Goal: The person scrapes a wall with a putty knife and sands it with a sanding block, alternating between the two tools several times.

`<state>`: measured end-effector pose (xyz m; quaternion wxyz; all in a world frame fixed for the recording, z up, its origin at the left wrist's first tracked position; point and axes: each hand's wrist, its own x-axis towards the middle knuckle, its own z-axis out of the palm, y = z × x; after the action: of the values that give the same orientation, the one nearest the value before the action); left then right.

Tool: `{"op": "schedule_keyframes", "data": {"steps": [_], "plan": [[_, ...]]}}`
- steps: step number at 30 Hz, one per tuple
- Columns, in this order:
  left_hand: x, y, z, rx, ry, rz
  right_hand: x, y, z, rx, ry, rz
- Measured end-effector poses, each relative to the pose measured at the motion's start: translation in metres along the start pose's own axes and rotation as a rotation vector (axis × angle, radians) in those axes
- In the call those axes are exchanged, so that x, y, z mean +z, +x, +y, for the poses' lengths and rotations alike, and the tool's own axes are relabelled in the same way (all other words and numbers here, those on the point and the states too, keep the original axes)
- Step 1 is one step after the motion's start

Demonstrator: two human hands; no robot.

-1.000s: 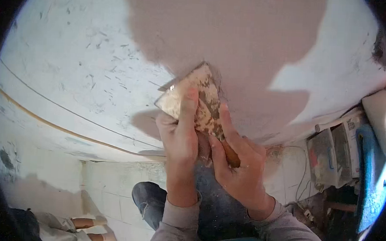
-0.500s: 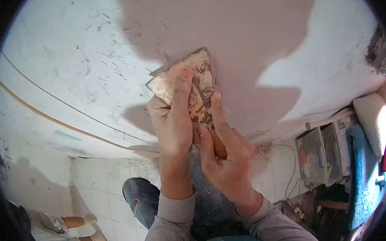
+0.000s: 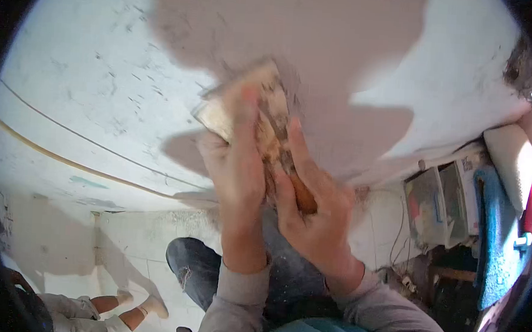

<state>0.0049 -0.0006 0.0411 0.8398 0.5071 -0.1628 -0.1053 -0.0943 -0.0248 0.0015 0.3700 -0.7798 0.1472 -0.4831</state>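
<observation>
A broad scraper [image 3: 273, 100] with a pale, stained blade and a brown wooden handle lies against the whitish wall [image 3: 94, 109]. My left hand [image 3: 239, 158] holds the blade, its thumb flat on the face and its fingers hidden behind. Around the handle is my right hand [image 3: 315, 207], with the index finger stretched along the blade's right edge. The blade and left hand are blurred by motion. Dark scratch marks show on the wall left of the blade, and shadows of my head and hands fall across it.
A cable [image 3: 67, 163] runs along the lower left wall. At the right are plastic drawers [image 3: 426, 207], a blue cloth [image 3: 493, 250], a white cushion [image 3: 512, 158] and a cord on the tiled floor. Another person's legs [image 3: 84, 313] are at the lower left.
The scraper and both hands have moved up and to the left in view, still together. The camera view has shifted slightly, and the other person's feet appear farther right and higher.
</observation>
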Motion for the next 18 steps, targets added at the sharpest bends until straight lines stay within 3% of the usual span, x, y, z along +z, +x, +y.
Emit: {"op": "schedule_keyframes", "data": {"steps": [5,8,10,12,14,16,17,18], "plan": [[-0.012,0.008,0.003,0.008,-0.038,-0.099,0.002,0.012,-0.010,0.050,-0.036,-0.041],[0.006,0.010,0.013,0.049,0.049,-0.043,-0.003,0.023,-0.015,-0.085,-0.079,0.060],[0.007,0.015,0.019,-0.031,-0.030,-0.135,-0.001,0.023,-0.014,0.056,-0.121,-0.009],[-0.004,0.009,0.024,-0.053,-0.036,-0.190,0.001,0.026,-0.018,-0.044,-0.174,0.023],[-0.008,-0.001,0.014,-0.011,-0.005,-0.172,-0.004,0.014,-0.026,0.106,-0.141,0.012],[-0.022,-0.020,0.011,0.170,0.041,-0.175,0.000,-0.003,-0.026,0.017,0.053,0.034],[-0.031,-0.026,0.004,0.329,-0.079,-0.263,-0.010,-0.023,-0.025,0.224,0.194,-0.093],[-0.049,-0.041,0.011,0.155,-0.075,-0.301,-0.003,-0.042,-0.009,0.126,0.194,-0.048]]}}
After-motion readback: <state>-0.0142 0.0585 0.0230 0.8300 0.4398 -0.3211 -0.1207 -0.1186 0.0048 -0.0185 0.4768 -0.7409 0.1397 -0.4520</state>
